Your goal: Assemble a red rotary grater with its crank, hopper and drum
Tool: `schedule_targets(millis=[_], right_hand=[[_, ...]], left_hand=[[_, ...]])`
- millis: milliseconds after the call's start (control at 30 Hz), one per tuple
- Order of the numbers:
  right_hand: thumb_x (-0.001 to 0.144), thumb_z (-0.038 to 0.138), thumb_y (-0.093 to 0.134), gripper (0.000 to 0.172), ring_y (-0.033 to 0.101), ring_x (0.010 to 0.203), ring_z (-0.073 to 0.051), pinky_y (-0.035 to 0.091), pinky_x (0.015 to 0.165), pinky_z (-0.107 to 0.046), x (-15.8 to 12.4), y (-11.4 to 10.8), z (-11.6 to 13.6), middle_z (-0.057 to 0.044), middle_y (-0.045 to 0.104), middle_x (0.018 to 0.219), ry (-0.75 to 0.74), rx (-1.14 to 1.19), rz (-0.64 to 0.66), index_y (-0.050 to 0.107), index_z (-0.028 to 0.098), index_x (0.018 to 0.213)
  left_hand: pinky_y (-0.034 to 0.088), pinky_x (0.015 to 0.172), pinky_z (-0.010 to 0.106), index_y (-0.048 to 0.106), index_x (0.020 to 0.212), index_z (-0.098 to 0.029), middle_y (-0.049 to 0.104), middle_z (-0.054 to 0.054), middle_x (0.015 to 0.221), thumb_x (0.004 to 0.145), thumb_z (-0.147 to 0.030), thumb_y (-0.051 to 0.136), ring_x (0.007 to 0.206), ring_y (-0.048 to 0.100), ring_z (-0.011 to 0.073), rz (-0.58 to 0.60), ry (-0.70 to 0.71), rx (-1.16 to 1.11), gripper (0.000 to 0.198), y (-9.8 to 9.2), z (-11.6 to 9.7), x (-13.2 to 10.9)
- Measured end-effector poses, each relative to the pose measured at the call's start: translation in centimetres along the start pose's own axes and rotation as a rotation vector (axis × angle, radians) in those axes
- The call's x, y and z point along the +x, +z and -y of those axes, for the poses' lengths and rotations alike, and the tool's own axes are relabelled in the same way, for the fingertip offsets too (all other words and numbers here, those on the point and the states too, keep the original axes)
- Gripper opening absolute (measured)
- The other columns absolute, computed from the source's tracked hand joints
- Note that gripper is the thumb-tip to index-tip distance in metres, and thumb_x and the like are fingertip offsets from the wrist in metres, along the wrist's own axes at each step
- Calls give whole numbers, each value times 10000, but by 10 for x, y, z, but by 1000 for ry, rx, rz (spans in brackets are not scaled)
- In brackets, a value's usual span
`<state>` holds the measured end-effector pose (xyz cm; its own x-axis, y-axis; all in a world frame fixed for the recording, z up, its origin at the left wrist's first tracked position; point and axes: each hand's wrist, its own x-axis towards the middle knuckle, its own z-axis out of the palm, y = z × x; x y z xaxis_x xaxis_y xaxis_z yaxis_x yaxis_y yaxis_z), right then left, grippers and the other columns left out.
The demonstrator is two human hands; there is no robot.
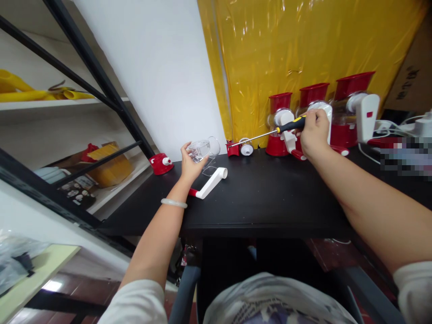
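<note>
My left hand point(193, 163) is wrapped round a clear plastic housing point(200, 150), raised over the back left of the black table. My right hand point(315, 134) grips the black and yellow handle of a screwdriver point(292, 124). Its long shaft points left, and the tip overlaps a small red part point(232, 148) at the back. Next to that part lies a round white and metal piece point(246, 147). Below my left hand rests a white crank handle point(212, 182) with a red grip. A red base point(161, 164) stands at the table's left end.
Several assembled red and white rotary graters point(354, 108) stand at the back right against a yellow-wrapped panel point(290, 45). White cables point(388, 128) lie beside them. The black table point(256, 198) has its front edge near me. A metal-framed shelf point(111, 193) stands left.
</note>
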<state>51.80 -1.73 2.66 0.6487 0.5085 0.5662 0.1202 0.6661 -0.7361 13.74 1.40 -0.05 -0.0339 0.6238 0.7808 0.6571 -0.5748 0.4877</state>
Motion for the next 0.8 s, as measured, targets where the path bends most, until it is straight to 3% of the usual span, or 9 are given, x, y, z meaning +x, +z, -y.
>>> schedule_targets(millis=[67, 167, 267, 400, 800], right_hand=[[959, 287, 464, 173, 463, 422, -58, 364, 393, -203, -3, 1, 0, 46, 542, 680, 3, -4, 8, 472, 222, 799], [954, 256, 457, 150, 461, 416, -63, 361, 393, -219, -6, 3, 0, 38, 550, 705, 14, -8, 8, 483, 216, 812], [950, 303, 472, 172, 449, 398, -72, 339, 379, -231, -9, 6, -1, 41, 530, 671, 22, -3, 4, 479, 220, 799], [923, 467, 502, 285, 451, 398, -83, 314, 356, -222, -13, 9, -6, 53, 493, 621, 0, 7, 19, 469, 231, 766], [878, 591, 507, 360, 489, 416, -115, 346, 363, -255, -14, 13, -14, 48, 481, 587, -51, 1, 43, 470, 250, 765]], left_hand=[[419, 1008, 509, 354, 1351, -192, 467, 175, 1283, 672, -365, 791, 1220, 487, 312, -97, 86, 105, 825, -4, -11, -2], [303, 1092, 536, 468, 1279, -182, 450, 169, 1314, 754, -407, 733, 1283, 409, 324, -210, 264, 234, 629, -9, -36, -8], [355, 1037, 497, 636, 1056, -210, 561, 120, 1172, 784, -457, 713, 1161, 487, 291, -97, 386, 293, 376, -6, -58, -17], [397, 966, 456, 711, 889, -227, 637, 79, 1021, 792, -475, 713, 1041, 534, 258, 24, 444, 290, 267, 5, -70, -25], [418, 880, 408, 721, 857, -227, 678, 49, 900, 861, -435, 651, 942, 571, 222, 69, 455, 273, 219, 10, -68, -26]])
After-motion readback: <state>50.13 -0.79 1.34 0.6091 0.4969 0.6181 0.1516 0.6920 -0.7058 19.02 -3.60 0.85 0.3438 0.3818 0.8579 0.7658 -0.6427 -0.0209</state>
